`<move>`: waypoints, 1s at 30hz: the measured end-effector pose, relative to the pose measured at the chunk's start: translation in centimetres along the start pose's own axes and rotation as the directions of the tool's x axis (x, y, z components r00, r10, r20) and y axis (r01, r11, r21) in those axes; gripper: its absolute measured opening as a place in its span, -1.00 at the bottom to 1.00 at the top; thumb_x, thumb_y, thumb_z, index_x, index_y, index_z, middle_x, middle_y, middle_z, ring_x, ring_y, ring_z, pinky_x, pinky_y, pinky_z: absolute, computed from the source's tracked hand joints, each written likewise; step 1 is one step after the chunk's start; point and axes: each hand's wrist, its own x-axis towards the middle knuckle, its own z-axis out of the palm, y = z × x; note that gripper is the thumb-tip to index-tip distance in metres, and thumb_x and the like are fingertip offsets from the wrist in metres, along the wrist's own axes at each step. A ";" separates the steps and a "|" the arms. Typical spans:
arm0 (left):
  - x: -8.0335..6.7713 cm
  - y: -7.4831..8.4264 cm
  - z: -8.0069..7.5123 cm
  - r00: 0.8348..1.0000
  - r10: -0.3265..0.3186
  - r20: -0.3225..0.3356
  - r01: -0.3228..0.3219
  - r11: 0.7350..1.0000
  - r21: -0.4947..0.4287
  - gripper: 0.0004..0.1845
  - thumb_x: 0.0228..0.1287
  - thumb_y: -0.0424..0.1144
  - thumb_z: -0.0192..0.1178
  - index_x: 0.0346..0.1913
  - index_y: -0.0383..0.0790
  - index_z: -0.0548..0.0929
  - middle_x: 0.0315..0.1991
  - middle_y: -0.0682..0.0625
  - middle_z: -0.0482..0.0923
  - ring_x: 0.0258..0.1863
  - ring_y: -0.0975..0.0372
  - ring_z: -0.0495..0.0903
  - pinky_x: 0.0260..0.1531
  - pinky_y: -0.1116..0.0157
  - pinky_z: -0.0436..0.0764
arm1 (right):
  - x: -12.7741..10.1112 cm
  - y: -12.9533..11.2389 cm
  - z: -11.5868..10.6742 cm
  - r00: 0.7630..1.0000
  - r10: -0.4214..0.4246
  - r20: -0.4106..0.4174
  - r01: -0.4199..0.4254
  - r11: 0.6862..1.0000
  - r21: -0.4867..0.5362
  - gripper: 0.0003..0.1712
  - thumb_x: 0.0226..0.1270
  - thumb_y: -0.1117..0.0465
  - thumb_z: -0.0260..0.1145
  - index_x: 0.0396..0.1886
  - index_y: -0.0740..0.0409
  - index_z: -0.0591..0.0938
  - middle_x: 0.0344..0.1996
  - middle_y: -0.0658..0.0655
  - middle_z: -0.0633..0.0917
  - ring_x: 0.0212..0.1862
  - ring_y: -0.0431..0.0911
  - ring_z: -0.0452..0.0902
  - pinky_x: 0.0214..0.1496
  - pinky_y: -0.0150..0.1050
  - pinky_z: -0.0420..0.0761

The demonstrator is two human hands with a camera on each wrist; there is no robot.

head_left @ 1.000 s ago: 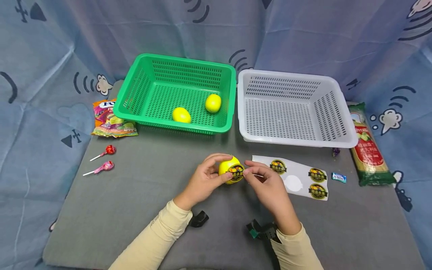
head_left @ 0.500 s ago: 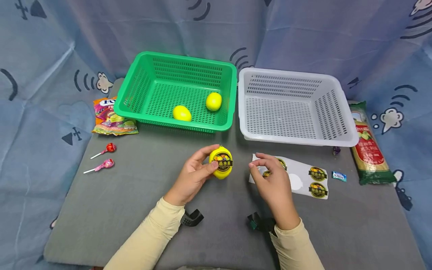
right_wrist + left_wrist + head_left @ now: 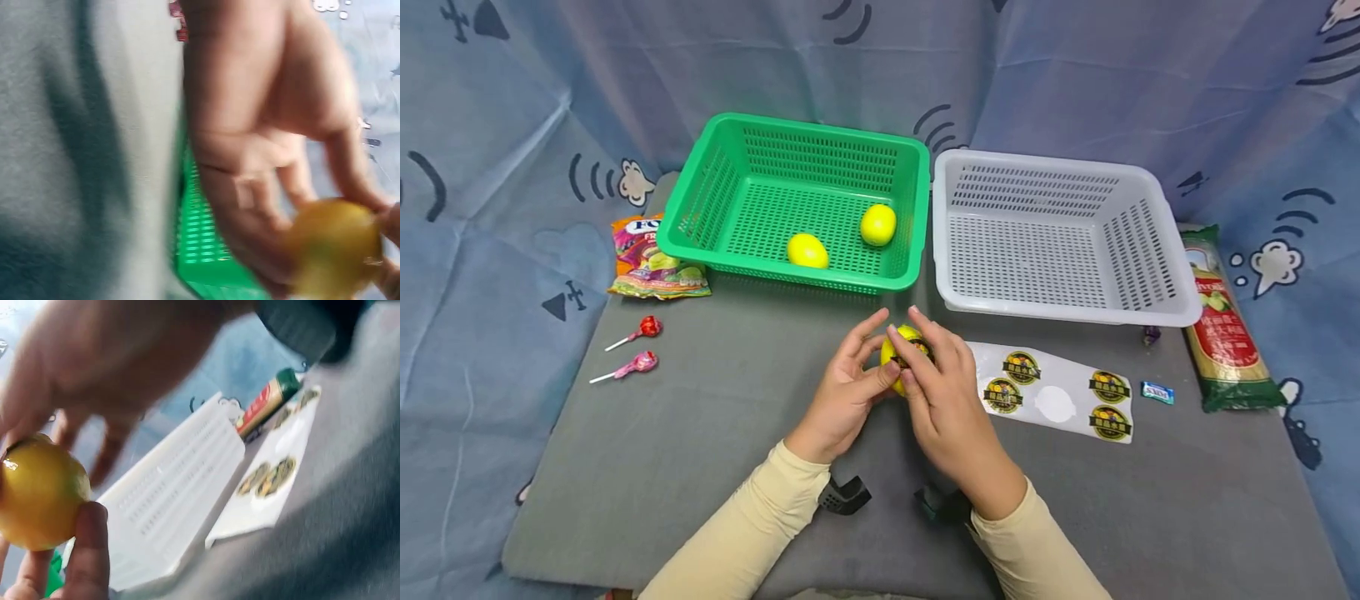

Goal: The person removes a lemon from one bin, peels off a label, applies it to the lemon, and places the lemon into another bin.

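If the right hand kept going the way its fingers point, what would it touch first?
The right hand already touches the lemon. Beyond that, probably the green basket, though depth is unclear.

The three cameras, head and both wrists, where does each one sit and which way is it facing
Head: worn on the head, looks forward and down at the table; left hand and right hand meet on a lemon, with both sleeves in view.
Left wrist: sits at the left wrist, looks past the thumb toward the white basket and sticker sheet.
Right wrist: sits at the right wrist, looks along the palm toward the green basket; blurred.
Shared: all three show the lemon.
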 end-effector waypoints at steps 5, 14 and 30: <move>0.0 -0.2 0.2 0.999 0.001 0.032 0.001 0.998 -0.059 0.07 0.18 0.06 0.49 0.68 -0.09 0.18 0.37 -0.12 0.42 0.05 0.22 0.64 -0.01 0.26 0.65 | -0.2 0.7 1.1 1.000 -0.004 -0.009 0.004 0.999 -0.036 -0.42 0.80 -0.05 -0.14 0.48 0.14 0.54 0.59 0.22 0.32 0.46 0.29 0.23 0.43 0.28 0.21; -0.4 -0.1 0.0 0.994 0.010 0.104 -0.002 0.997 -0.075 0.11 0.18 0.08 0.51 0.69 -0.10 0.12 0.29 -0.06 0.48 -0.01 0.22 0.64 0.00 0.28 0.64 | -0.4 1.0 1.1 1.000 -0.014 -0.028 0.015 0.999 0.046 -0.40 0.77 -0.13 -0.09 0.43 0.16 0.55 0.55 0.19 0.39 0.46 0.20 0.31 0.44 0.21 0.26; -0.7 0.9 0.3 0.995 -0.035 0.091 0.041 0.997 -0.067 0.16 0.14 0.13 0.48 0.71 -0.07 0.06 0.31 -0.07 0.53 -0.03 0.22 0.64 -0.10 0.32 0.65 | -0.7 1.1 -0.5 0.966 0.241 0.089 -0.246 0.968 0.050 0.23 0.42 -0.66 -0.15 0.73 0.15 0.08 0.66 0.23 0.12 0.58 0.28 0.00 0.46 0.42 0.12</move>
